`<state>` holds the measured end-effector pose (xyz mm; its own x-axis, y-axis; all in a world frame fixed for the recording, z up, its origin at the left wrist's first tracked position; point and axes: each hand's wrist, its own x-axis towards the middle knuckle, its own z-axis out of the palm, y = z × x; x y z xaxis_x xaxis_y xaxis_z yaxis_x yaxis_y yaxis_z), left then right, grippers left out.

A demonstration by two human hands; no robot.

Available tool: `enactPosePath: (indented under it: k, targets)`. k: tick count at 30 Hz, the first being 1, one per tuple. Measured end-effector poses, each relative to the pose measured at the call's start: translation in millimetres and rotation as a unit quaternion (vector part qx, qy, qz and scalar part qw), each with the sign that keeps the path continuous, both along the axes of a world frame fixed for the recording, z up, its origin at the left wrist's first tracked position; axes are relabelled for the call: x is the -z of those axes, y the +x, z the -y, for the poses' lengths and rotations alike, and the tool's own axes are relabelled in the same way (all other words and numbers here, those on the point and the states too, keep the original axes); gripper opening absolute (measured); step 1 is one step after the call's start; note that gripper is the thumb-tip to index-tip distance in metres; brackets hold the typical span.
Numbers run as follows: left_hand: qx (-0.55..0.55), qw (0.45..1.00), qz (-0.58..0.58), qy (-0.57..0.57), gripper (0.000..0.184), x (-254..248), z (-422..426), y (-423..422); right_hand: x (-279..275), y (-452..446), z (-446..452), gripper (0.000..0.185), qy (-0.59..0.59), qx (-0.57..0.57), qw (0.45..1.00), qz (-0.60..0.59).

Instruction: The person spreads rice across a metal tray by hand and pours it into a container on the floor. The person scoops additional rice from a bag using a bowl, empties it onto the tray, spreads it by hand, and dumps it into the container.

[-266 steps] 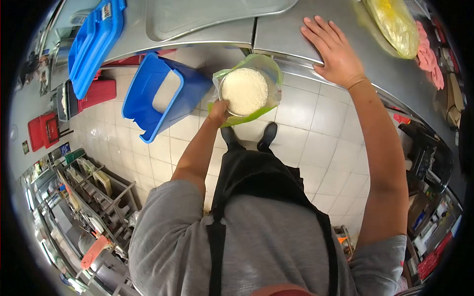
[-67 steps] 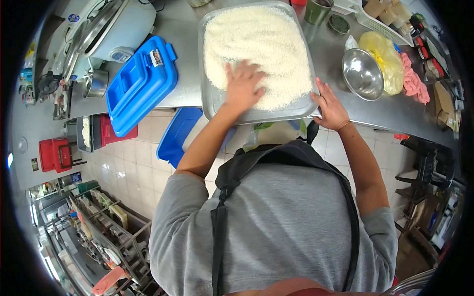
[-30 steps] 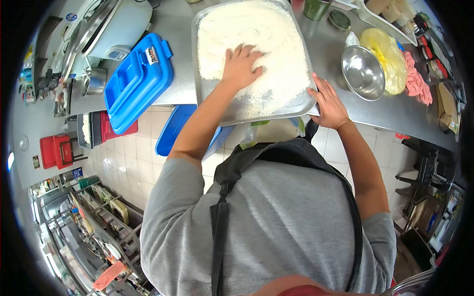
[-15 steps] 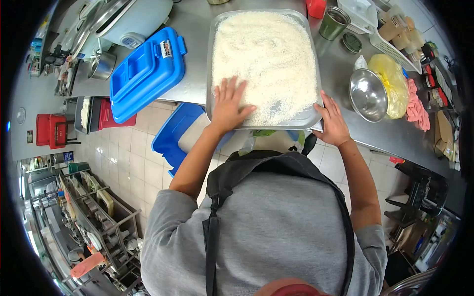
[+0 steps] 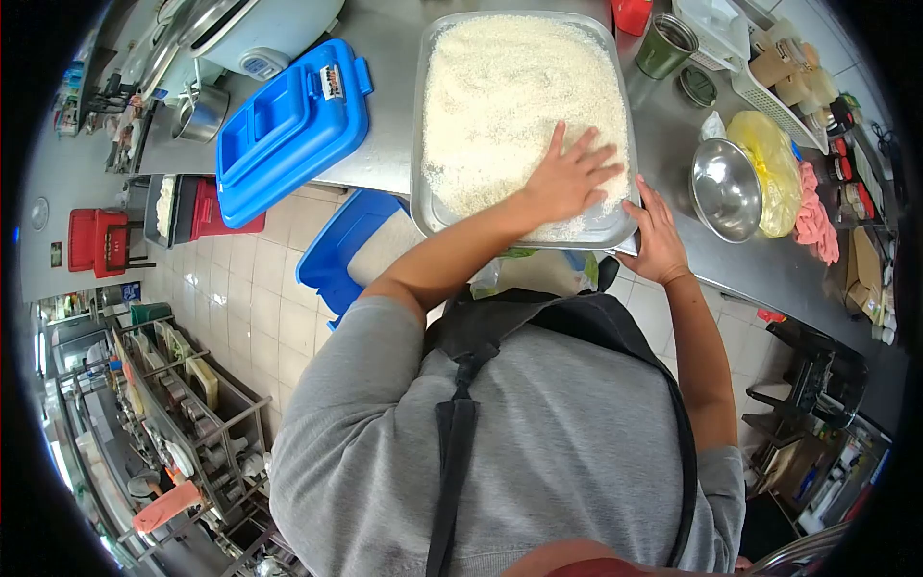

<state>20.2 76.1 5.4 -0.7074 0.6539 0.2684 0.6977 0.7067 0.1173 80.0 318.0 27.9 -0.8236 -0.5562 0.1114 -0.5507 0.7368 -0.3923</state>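
Note:
A rectangular metal tray (image 5: 419,144) lies on the steel counter, spread with white grains that look like rice (image 5: 510,91). My left hand (image 5: 575,176) rests on the grains at the tray's near right part, palm down with fingers spread. Against the tray's near right corner is my right hand (image 5: 659,236), its fingers stretched along the outer rim and nothing visible in its grasp. Some bare metal shows through along the tray's near edge.
Left of the tray lies a blue lid (image 5: 293,130), beside a rice cooker (image 5: 264,43). To the right are a steel bowl (image 5: 726,189), a green tumbler (image 5: 665,46) and a yellow bag (image 5: 766,159). Below the counter stands a blue bin (image 5: 332,255) with pale contents.
My left hand has swept across the rice from the tray's near left to its near right. My right hand stays at the corner. Grains now cover less of the near left corner.

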Motion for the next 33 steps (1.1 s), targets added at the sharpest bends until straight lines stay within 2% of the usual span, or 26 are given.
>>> enactPosePath:
  k: [3, 5, 6, 8, 13, 18, 22, 25, 26, 28, 32, 33]
  targets:
    - [-0.016, 0.999, -0.02, -0.022, 0.05, 2.9, 7.2, -35.2, 1.8, 0.3, -1.2, 0.091, 0.001, 0.0, 1.0, 0.0]
    - [-0.082, 0.994, 0.018, -0.073, 0.049, -8.6, 24.1, -52.7, 2.3, -0.1, -1.9, 0.091, 0.001, 0.003, 1.0, 0.005]
    - [-0.079, 0.994, 0.021, -0.073, 0.049, -6.4, 34.5, -61.8, 1.8, -0.4, -1.8, 0.091, 0.0, 0.0, 1.0, 0.003]
    - [-0.144, 0.986, 0.015, -0.077, 0.048, -0.9, 57.0, -73.6, 1.2, -0.3, -1.9, 0.091, 0.0, 0.001, 1.0, 0.004]
    - [-0.218, 0.972, 0.066, -0.066, 0.051, -5.9, 117.5, -55.1, -1.6, -0.3, -1.3, 0.09, -0.002, -0.002, 1.0, 0.004]
    - [-0.281, 0.956, 0.08, 0.015, 0.061, 1.1, 104.4, -5.0, 2.5, -1.0, -3.1, 0.09, -0.008, -0.005, 1.0, -0.001]
    - [-0.268, 0.958, 0.098, 0.019, 0.065, -3.0, 57.2, 20.7, 2.8, -0.1, -3.0, 0.089, -0.001, -0.003, 1.0, -0.003]
    - [-0.216, 0.97, 0.106, 0.034, 0.064, -11.8, 32.3, 32.6, 4.4, 1.0, -1.9, 0.089, 0.013, 0.004, 1.0, -0.002]
    - [-0.163, 0.979, 0.119, 0.039, 0.062, -13.6, 28.0, 36.3, 4.3, 1.3, -1.5, 0.089, 0.013, 0.002, 1.0, -0.003]
    - [-0.08, 0.987, 0.125, 0.063, 0.055, -14.1, 28.2, 42.7, 2.4, 1.8, -0.8, 0.089, 0.011, 0.009, 1.0, 0.005]
    - [-0.053, 0.988, 0.141, 0.028, 0.052, -23.6, 57.5, 47.1, 3.8, 1.3, -0.3, 0.089, -0.002, -0.001, 1.0, -0.01]
    - [-0.083, 0.988, 0.129, 0.025, 0.051, -25.2, 69.3, 47.6, 3.8, 1.4, -0.2, 0.088, -0.007, -0.005, 1.0, -0.015]
